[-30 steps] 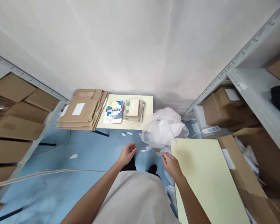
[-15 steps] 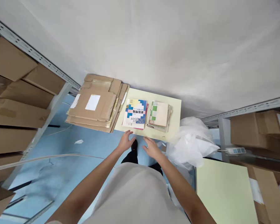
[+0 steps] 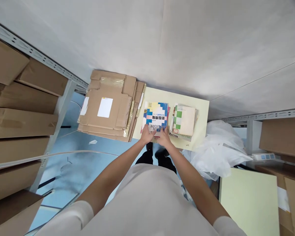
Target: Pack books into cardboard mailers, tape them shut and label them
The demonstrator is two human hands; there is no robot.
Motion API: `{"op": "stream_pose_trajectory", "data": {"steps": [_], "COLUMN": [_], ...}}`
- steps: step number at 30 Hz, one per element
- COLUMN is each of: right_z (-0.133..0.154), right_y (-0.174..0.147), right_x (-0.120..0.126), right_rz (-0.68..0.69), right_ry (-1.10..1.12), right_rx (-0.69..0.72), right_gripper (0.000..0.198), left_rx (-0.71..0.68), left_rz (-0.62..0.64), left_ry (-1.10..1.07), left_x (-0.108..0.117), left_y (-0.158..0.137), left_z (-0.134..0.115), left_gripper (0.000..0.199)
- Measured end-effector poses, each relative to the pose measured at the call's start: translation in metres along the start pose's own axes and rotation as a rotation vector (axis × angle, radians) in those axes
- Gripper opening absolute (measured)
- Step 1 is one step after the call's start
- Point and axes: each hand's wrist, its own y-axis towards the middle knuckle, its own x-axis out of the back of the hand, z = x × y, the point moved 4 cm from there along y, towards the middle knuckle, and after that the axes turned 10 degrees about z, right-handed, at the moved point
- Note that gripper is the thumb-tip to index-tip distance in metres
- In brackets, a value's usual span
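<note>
A small stack of books, topped by a blue, white and yellow cover with Chinese characters, lies on the pale yellow table. My left hand grips its near left corner, thumb on the cover. At the near right corner, my right hand holds the same stack, thumb also on top. The fingers under or beside the books are partly hidden. To the right is a second stack of books, the top one cream with green and white checks, with neither hand touching it.
Flattened cardboard boxes are piled at the table's left end. A white plastic bag bulges by the right end, near a power strip. Shelves of cartons stand left, and another pale table is at lower right.
Both hands have moved forward from in front of the table edge onto the near corners of the left book stack and closed on it. The view has shifted slightly.
</note>
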Motion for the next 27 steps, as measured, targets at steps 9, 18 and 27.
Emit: {"op": "stream_pose_trajectory", "data": {"steps": [9,18,27], "right_z": [-0.03,-0.018,-0.038], "right_y": [-0.02,-0.06,-0.121], "right_x": [-0.009,-0.034,0.04], "right_rz": [-0.228,-0.22,-0.275], "right_ry": [0.66,1.296,0.664], "right_rx": [-0.064,0.09,0.233], "right_gripper": [0.061,0.038,0.034], "left_rx": [0.204,0.202,-0.3], "left_rz": [0.031,0.248,-0.064], "left_ry": [-0.291,-0.333,0.551], "left_x": [0.028,0.006,0.004], "left_y": [-0.013,-0.054,-0.073], "left_z": [0.017,0.006,-0.07], "left_gripper": [0.038,0.03,0.048]}}
